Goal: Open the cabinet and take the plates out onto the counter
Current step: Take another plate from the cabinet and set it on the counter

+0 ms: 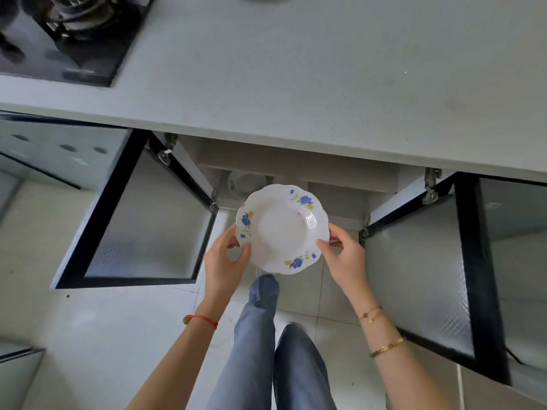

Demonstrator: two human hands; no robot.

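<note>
A white scalloped plate (281,229) with blue flowers is held level in front of the open cabinet (296,170), below the counter edge. My left hand (226,261) grips its left rim and my right hand (343,255) grips its right rim. Inside the cabinet, another white plate (244,183) leans at the back, partly hidden by the held plate. Both cabinet doors, the left door (142,220) and the right door (438,261), stand swung wide open. The grey counter (296,84) spans the top of the view.
A black gas hob (59,37) sits on the counter at the far left. Dark frosted-glass doors jut out on both sides of me. My legs in blue jeans (266,350) stand on the pale tiled floor (88,335).
</note>
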